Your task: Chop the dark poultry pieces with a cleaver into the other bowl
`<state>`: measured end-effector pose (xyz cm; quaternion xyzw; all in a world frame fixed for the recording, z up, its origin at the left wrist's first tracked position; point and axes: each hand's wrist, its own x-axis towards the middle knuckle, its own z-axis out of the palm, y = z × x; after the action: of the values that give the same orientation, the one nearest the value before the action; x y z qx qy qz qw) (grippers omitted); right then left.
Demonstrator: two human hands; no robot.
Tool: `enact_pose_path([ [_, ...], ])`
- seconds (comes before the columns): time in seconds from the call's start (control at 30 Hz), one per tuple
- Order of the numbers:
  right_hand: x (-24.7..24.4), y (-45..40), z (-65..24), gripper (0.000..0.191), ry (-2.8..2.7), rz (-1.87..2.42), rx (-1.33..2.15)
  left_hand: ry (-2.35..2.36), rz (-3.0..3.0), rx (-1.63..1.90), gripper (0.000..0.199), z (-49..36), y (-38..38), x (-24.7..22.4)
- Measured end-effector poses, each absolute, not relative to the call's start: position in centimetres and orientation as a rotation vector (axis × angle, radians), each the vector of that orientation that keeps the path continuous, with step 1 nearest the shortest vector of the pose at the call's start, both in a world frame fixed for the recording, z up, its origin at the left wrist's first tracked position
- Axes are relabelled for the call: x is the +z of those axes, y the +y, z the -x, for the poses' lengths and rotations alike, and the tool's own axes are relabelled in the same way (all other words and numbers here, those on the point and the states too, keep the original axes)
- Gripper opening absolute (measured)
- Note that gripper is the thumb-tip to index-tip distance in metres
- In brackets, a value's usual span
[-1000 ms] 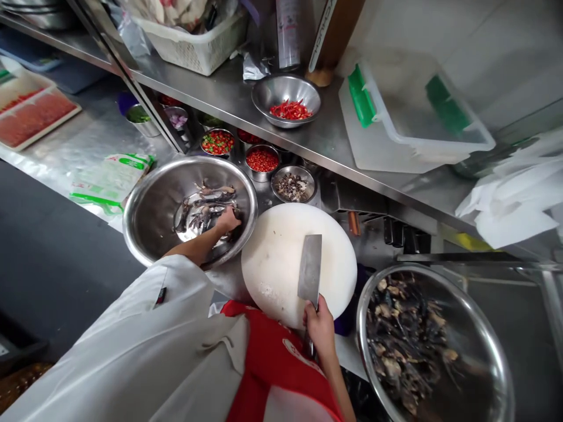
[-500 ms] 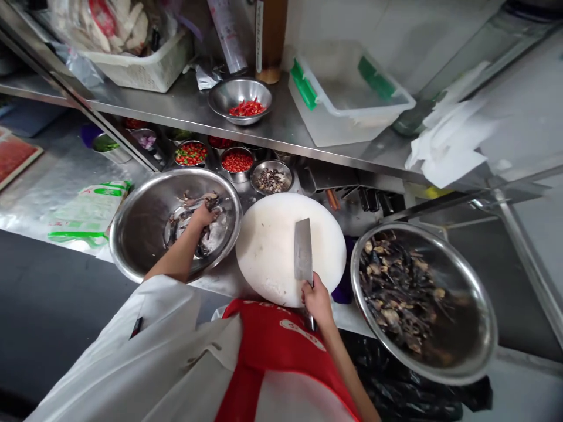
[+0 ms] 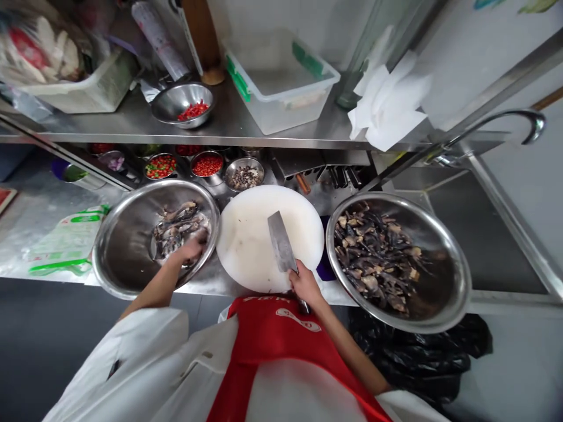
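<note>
My right hand (image 3: 305, 285) is closed round the handle of a cleaver (image 3: 281, 241), whose broad blade lies over the round white cutting board (image 3: 233, 252). My left hand (image 3: 192, 249) reaches into a wide steel bowl (image 3: 121, 258), at the right side of some dark, pale-edged meat pieces (image 3: 178, 223). Its fingers are blurred and partly hidden, so whether they grip a piece does not show. Right of the board, a second steel bowl (image 3: 448, 299) holds a heap of dark meat pieces (image 3: 378, 258).
Behind the board stand small bowls of chopped red chillies (image 3: 207, 164) and a dark-and-white chopped mix (image 3: 244, 177). A steel shelf (image 3: 237, 136) above carries a plastic box (image 3: 281, 88). Knife handles (image 3: 341, 177) stick out below it. A faucet (image 3: 497, 120) is at right.
My view has shifted, bringing the faucet into sight. My left hand has moved from the top of the meat pieces to their near right side. The cleaver has tilted, its tip now leaning left.
</note>
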<state>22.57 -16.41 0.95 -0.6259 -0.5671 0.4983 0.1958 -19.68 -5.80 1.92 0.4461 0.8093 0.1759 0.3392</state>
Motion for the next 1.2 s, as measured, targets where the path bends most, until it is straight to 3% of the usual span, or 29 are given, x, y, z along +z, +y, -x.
enact_pose_path([
  [0.13, 0.9, -16.2, -23.6, 0.016, -1.563, 1.700, 1.482, 2.041, -1.215, 0.376, 0.038, 20.3, -4.7, 5.3],
  [0.3, 0.6, -16.3, -25.3, 0.015, -1.437, 1.628, 1.621, 1.963, -1.063, 1.038, 0.036, 16.4, -1.1, 8.5],
  [0.43, 0.6, -16.1, -26.7, 0.021, -1.397, 1.663, 1.594, 1.606, -0.739, 1.176, 0.035, 8.3, 3.2, 6.8],
  [0.63, 1.2, -15.9, -28.2, 0.026, -1.396, 1.693, 1.584, 1.896, -0.919, 0.772, 0.087, 2.0, 5.5, 1.5],
  [0.7, 1.1, -15.9, -28.6, 0.026, -1.361, 1.692, 1.604, 1.978, -1.092, 0.639, 0.082, 2.0, 4.3, 0.3],
  [0.83, 0.5, -15.8, -29.2, 0.025, -1.353, 1.671, 1.622, 2.049, -1.132, 0.598, 0.053, 2.1, 0.1, -0.2],
  [1.1, 1.3, -15.8, -30.2, 0.047, -1.454, 1.441, 1.814, 1.542, -0.334, 0.784, 0.028, -0.7, -10.4, 1.9],
  [1.2, 1.9, -16.6, -30.5, 0.051, -1.534, 1.467, 1.795, 1.391, -0.021, 0.762, 0.027, -1.4, -12.9, 1.7],
])
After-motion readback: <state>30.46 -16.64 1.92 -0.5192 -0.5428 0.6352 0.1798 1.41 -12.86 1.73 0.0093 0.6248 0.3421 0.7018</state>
